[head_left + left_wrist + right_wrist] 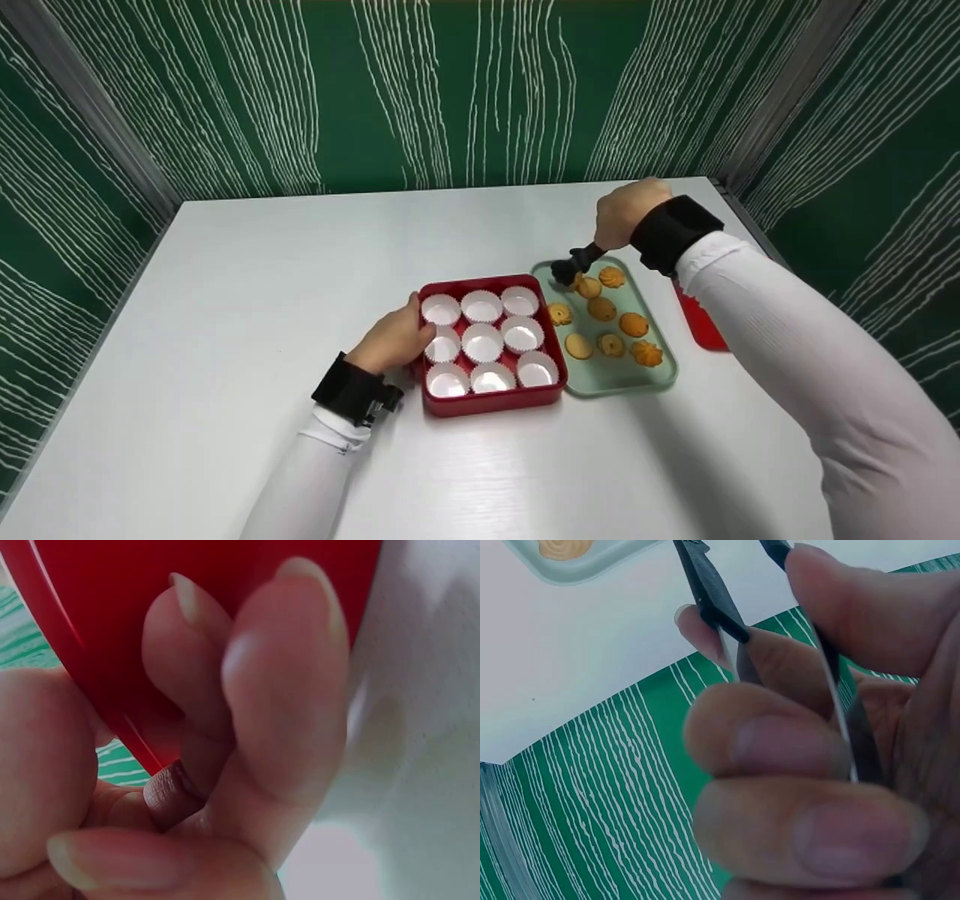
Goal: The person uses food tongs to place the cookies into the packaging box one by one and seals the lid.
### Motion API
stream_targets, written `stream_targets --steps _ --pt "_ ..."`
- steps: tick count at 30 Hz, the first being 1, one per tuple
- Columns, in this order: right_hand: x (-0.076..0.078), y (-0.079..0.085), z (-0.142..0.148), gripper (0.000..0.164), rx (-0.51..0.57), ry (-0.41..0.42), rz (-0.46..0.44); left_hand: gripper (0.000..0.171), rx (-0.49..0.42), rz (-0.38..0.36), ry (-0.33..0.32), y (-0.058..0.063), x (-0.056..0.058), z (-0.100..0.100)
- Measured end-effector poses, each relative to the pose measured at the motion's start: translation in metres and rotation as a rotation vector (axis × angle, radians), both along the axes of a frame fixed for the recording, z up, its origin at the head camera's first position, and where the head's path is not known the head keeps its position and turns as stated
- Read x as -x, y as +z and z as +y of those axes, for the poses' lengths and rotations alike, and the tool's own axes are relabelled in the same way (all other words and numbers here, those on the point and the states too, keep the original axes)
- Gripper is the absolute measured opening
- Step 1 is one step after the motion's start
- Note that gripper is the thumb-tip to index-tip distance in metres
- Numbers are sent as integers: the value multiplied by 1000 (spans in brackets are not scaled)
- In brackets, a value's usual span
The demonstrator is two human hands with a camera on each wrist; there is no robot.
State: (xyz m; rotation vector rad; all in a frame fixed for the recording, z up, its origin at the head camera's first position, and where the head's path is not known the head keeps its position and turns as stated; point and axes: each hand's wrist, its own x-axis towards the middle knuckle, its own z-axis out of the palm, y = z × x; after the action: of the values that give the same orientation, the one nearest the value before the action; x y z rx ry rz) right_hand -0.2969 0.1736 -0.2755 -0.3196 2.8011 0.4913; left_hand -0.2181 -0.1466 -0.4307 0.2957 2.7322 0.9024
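Observation:
A square red box [491, 405] stands mid-table, holding several white paper cups [482, 343] in rows, with no cookies in them. My left hand [394, 337] grips its left wall, thumb at the rim; in the left wrist view, curled fingers [289, 682] lie against the red side. My right hand [632, 210] holds black-tipped tongs [576, 262], pointing down at the far end of a pale green tray [615, 384]. Their tips are right at a cookie [589, 287] there; I cannot tell whether they pinch it. Several golden cookies [634, 324] lie across the tray.
The tray sits right up against the box's right side. Partly hidden under my right forearm, a flat red piece [703, 324] lies right of the tray. Green panels [450, 90] with white streaks border the white table [285, 262] at the back and sides.

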Motion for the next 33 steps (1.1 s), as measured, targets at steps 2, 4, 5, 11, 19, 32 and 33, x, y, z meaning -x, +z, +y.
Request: stream_targets --steps 2,4,5,11,19,32,33 --pt "1 0 -1 25 1 -3 -7 77 4 -7 4 0 0 -1" --pt "3 -2 -2 23 1 -5 -17 77 5 -16 8 0 1 -1" --pt "3 -4 -3 22 2 -4 -21 77 4 -17 8 0 1 0" --pt "7 -12 -6 22 3 14 -27 78 -15 -26 6 0 0 1" --pt "7 -11 -9 21 0 -11 -68 78 -14 -4 3 1 -1 2" --pt "2 -9 -17 24 -29 -45 -141 75 -21 25 -10 -1 -1 0" --pt "2 -9 -18 24 -36 -39 -130 75 -22 26 -8 -1 -1 0"
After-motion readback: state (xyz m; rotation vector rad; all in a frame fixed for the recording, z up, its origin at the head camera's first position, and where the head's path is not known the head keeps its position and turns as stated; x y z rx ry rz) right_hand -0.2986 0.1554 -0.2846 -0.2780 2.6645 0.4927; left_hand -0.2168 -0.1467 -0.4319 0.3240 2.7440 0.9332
